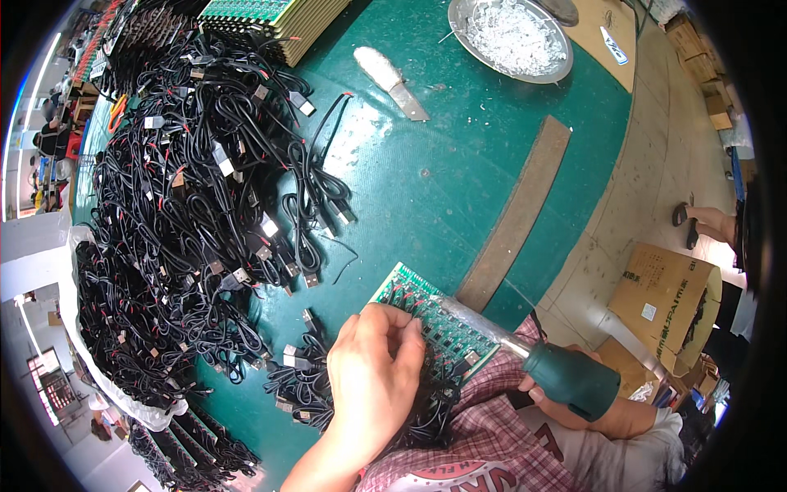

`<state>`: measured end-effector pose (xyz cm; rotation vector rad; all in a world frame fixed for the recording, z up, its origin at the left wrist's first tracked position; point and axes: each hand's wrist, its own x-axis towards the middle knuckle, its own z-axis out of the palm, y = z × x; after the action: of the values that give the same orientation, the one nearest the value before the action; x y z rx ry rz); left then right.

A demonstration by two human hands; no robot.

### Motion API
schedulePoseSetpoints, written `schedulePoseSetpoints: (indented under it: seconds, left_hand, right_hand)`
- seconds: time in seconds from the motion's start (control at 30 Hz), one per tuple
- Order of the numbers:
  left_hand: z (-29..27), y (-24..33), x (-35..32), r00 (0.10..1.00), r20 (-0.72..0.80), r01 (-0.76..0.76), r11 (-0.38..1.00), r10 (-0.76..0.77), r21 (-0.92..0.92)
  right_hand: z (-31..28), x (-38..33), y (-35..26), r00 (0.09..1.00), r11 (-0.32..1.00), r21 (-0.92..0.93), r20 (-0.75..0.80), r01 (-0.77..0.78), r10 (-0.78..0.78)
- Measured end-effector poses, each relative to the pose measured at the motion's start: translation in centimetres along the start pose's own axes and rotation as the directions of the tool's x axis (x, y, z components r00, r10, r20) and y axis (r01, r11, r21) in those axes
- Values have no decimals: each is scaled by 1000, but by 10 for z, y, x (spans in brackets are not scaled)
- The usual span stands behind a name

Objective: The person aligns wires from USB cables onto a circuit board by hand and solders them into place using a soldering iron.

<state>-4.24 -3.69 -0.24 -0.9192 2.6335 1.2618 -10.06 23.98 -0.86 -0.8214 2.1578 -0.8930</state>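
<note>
A green circuit board (459,332) with rows of small dark parts and red wire ends lies near my body. My left hand (373,369) is over its left part, thumb and fingers pinched together; what they hold is too small to make out. My right hand (537,392) grips the thick dark green handle of a soldering iron (570,379), partly hidden behind it. The iron's silvery metal shaft (479,321) reaches left across the board, its tip close to my left fingertips. Black USB cables (307,381) bunch around and below my left hand.
A large heap of black USB cables (197,189) covers the table's left side. Stacked circuit boards (283,29) stand behind. A wrapped knife (389,78), a metal dish (545,75) of whitish flakes and a flat bar (520,205) lie on the green mat. Cardboard boxes (656,287) stand right.
</note>
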Motion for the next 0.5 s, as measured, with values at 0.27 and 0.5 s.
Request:
schedulePoseSetpoints:
  seconds: [0.27, 0.5]
  left_hand:
    - [2, 1, 2, 1000, -18, -14, 1000, 14, 28]
    - [5, 7, 8, 1000, -17, -22, 992, 25, 123]
  right_hand:
    - [4, -4, 5, 999, 1000, -9, -35, 23, -23]
    - [4, -2, 4, 992, 992, -62, -58, 108, -111]
